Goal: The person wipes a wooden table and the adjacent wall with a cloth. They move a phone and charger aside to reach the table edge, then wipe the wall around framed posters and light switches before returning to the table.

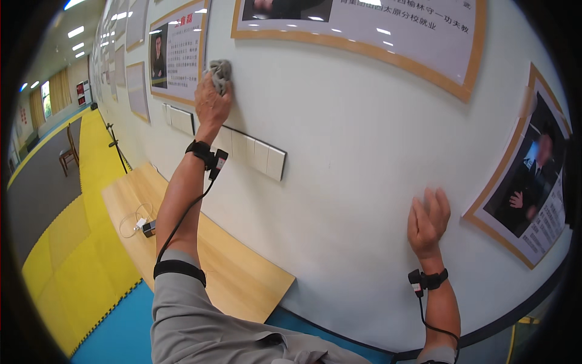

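My left hand (211, 102) is raised high against the white wall (351, 139) and grips a crumpled grey cloth (220, 73). The cloth presses on the wall right beside the lower corner of a wood-framed poster (179, 51). My right hand (428, 222) lies flat on the wall with fingers spread, holding nothing, just left of another framed poster (533, 188). Both wrists carry black straps with small devices and cables.
A row of white switch plates (254, 155) runs along the wall below my left hand. A wooden platform (224, 267) lies at the wall's foot, with a small device and white cable (142, 225) on it. Yellow and blue floor mats (79, 255) spread left; a chair (68, 155) stands far off.
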### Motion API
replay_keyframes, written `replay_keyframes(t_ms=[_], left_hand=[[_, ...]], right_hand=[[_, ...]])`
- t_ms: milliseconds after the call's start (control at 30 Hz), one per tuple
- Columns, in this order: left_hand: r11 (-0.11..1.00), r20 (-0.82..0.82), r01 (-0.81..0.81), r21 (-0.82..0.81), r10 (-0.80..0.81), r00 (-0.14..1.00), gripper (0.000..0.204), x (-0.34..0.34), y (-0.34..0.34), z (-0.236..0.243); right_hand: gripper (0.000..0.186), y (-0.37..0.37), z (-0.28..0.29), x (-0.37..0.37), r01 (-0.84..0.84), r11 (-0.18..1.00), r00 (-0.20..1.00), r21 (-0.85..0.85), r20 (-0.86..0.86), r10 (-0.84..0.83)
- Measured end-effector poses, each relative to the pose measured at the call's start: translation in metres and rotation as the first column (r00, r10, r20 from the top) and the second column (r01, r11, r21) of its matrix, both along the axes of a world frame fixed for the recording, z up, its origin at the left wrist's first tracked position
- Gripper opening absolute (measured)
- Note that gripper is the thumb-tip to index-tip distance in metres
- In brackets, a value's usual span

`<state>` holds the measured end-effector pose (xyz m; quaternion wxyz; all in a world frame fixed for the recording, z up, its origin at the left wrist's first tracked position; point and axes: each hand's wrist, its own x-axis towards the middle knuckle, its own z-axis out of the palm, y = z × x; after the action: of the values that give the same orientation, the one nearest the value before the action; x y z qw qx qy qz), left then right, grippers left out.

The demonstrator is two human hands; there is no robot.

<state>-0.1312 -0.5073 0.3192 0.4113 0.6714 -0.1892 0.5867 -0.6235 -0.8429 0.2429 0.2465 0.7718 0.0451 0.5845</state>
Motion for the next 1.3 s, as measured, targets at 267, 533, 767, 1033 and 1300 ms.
replay_keyframes(t_ms=[267,533,767,1033,1300], left_hand=[[0.966,-0.407,-0.034,-0.258,-0.077,0.91,0.057,0.027,0.0,0.032],[0.974,0.113,0.227,0.022,-0.228,0.967,0.062,-0.096,-0.062,0.015],[0.791,0.245,0.318,0.523,-0.497,0.833,0.066,-0.221,-0.093,0.023],[0.645,0.313,0.272,0.714,-0.642,0.7,0.05,-0.284,-0.136,0.026],[0.745,0.36,0.325,0.582,-0.595,0.719,0.06,-0.266,-0.146,0.033]], right_hand=[[0.017,-0.003,-0.001,-0.004,-0.046,0.998,0.999,0.032,-0.019,0.046],[0.018,0.001,0.003,-0.012,-0.072,0.996,0.997,0.049,-0.039,0.074],[0.017,0.001,0.003,-0.011,-0.112,0.993,0.993,0.041,-0.031,0.113],[0.015,0.002,0.006,-0.012,-0.123,0.991,0.992,0.048,-0.033,0.124],[0.013,-0.002,0.001,-0.009,-0.118,0.992,0.993,0.042,-0.027,0.119]])
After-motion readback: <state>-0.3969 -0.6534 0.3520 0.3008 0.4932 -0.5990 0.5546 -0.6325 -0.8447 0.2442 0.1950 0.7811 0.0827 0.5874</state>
